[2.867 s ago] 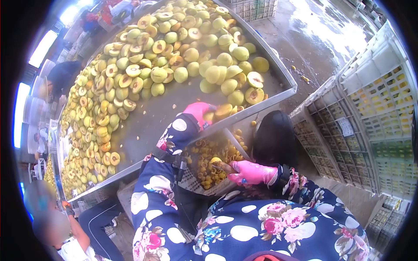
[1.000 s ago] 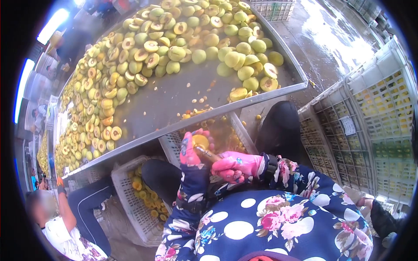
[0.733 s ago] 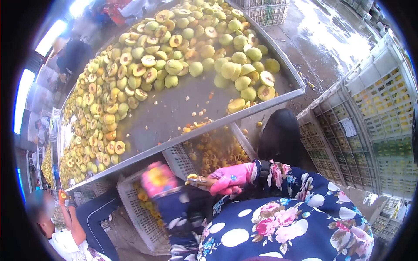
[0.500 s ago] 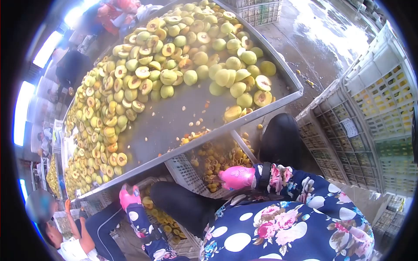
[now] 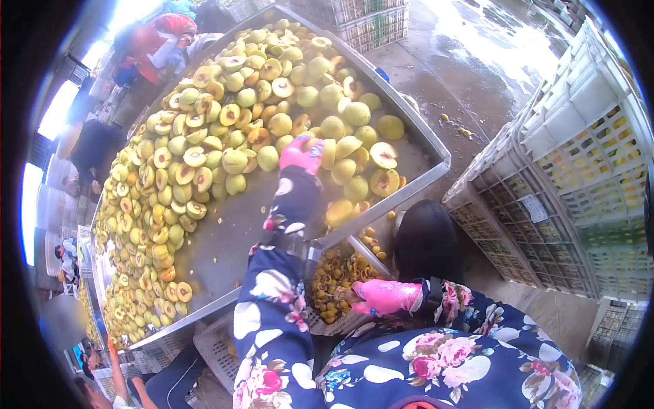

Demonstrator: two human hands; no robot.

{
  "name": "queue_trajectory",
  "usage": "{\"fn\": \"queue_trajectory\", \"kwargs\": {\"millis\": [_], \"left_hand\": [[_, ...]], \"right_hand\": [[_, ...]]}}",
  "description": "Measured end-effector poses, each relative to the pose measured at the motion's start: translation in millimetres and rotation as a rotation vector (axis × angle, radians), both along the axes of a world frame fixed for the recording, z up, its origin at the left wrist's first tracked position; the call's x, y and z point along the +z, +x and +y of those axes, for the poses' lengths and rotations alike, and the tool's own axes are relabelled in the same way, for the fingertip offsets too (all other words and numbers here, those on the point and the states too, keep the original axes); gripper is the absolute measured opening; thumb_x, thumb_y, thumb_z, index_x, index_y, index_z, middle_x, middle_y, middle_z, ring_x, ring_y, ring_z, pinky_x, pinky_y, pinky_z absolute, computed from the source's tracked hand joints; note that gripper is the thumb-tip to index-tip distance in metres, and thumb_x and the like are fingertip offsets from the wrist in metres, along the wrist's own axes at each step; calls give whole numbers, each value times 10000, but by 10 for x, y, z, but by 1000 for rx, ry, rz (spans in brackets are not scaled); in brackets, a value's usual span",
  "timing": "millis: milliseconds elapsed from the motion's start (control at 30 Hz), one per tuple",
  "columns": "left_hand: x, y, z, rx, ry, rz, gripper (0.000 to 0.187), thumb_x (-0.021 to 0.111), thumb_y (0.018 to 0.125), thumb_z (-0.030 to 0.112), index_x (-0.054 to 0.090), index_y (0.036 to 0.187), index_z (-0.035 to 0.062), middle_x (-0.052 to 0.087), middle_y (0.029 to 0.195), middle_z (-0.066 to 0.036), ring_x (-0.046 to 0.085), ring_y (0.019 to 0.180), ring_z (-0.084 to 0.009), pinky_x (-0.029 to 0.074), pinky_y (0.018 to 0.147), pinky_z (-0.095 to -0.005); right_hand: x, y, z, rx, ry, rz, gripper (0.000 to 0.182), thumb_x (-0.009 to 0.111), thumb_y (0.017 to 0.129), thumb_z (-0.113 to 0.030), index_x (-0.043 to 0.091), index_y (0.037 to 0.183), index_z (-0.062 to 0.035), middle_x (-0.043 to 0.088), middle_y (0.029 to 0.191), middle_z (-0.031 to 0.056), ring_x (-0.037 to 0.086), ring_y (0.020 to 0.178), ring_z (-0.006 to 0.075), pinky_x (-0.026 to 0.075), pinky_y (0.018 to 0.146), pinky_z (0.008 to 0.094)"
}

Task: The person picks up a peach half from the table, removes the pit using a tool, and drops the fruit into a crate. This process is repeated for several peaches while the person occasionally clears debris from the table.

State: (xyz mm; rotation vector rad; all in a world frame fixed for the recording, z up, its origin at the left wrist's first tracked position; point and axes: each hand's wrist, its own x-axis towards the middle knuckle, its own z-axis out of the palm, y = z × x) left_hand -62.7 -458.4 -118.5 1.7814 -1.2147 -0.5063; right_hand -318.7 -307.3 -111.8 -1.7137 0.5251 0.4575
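Observation:
My left hand (image 5: 303, 154), in a pink glove, reaches over the metal tray table (image 5: 235, 228) and touches the near edge of a heap of yellow-green peach halves (image 5: 235, 161). Its fingertips are blurred among the fruit, so any grip is hidden. In front of my body, my right hand (image 5: 387, 297), also pink-gloved, is closed with its fingers pointing left. Whatever lies at its fingertips is too small to make out. Just beyond it, below the table edge, a crate holds small yellow fruit pieces (image 5: 334, 279).
Tall white plastic crates (image 5: 579, 157) full of yellow fruit stand on my right. More crates (image 5: 371, 26) are stacked beyond the table. Another person's arm (image 5: 117, 368) shows at lower left, and a person in red (image 5: 153, 51) is at the far side. The floor (image 5: 470, 88) is wet.
My left hand has risen from beside my knee, below the table edge, to the peach halves on the table. The right hand stays low in nearly the same place. The view has shifted slightly.

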Motion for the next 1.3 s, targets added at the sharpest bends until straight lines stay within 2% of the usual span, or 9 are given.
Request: {"fn": "queue_trajectory", "kwargs": {"millis": [133, 267, 633, 833, 900, 967, 1033, 1133, 1300], "left_hand": [[438, 93, 706, 47, -22, 1285, 356, 554, 816, 298, 561, 1098, 80, 613, 1015, -107, 596, 883, -234, 510, 651, -387], [544, 176, 1481, -47, -32, 1638, 480, 487, 796, 277, 482, 1207, 30, 573, 1091, -165, 578, 907, -362, 522, 725, -469], [805, -605, 2412, 261, -178, 1337, 393, 383, 948, 358, 523, 1112, 29, 601, 990, -124, 606, 850, -252, 525, 696, -346], [626, -843, 2570, 126, -125, 467, 253, 402, 948, 108, 520, 1133, -18, 592, 1044, -97, 580, 925, -169, 479, 798, -277], [672, -936, 2544, 171, -124, 499, 233, 425, 934, 70, 534, 1123, -10, 594, 1044, -85, 582, 917, -161, 480, 792, -275], [713, -1033, 2496, 322, -200, 1040, 224, 453, 917, 46, 546, 1115, -1, 598, 1042, -77, 587, 902, -161, 483, 783, -278], [608, -1047, 2503, 363, -213, 1063, 229, 458, 923, 82, 541, 1121, 1, 600, 1036, -88, 587, 895, -166, 483, 783, -286], [342, -1046, 2522, 218, -401, 1228, 253, 452, 936, 155, 533, 1116, -2, 598, 1036, -105, 587, 894, -178, 482, 793, -303], [509, -919, 2620, 190, -388, 1426, 346, 404, 950, 279, 515, 1105, -10, 588, 1035, -127, 577, 934, -201, 470, 810, -310]], "right_hand": [[314, -9, -125, -142, 269, -115, 237, 536, 885, -253, 497, 959, -31, 559, 689, 50, 546, 602, 142, 439, 553, 297], [368, 48, -71, -318, 463, -392, 226, 548, 886, -243, 494, 985, -47, 521, 674, -5, 484, 561, 69, 411, 523, 230], [761, 245, 89, -342, 117, -475, 268, 592, 844, -195, 502, 1020, -14, 591, 802, 126, 572, 717, 188, 446, 664, 311], [732, 434, 65, -610, 72, -696, 292, 620, 821, -156, 548, 1037, 27, 638, 888, 102, 598, 823, 129, 466, 731, 284], [590, 518, 46, -619, 45, -740, 298, 624, 817, -153, 548, 1039, 30, 642, 879, 112, 603, 816, 135, 469, 726, 282], [520, 560, 60, -631, 92, -760, 307, 630, 811, -149, 549, 1047, 31, 643, 873, 122, 606, 806, 136, 471, 715, 282], [495, 563, 70, -645, 211, -754, 319, 637, 804, -144, 553, 1058, 30, 644, 868, 134, 606, 793, 134, 472, 697, 284], [538, 519, 26, -324, -351, -601, 317, 651, 792, -142, 562, 1042, 31, 634, 846, 151, 613, 764, 168, 472, 671, 295], [796, 362, 197, -243, -126, -586, 279, 622, 806, -203, 551, 949, 25, 614, 794, 178, 610, 737, 281, 462, 672, 352]]}}
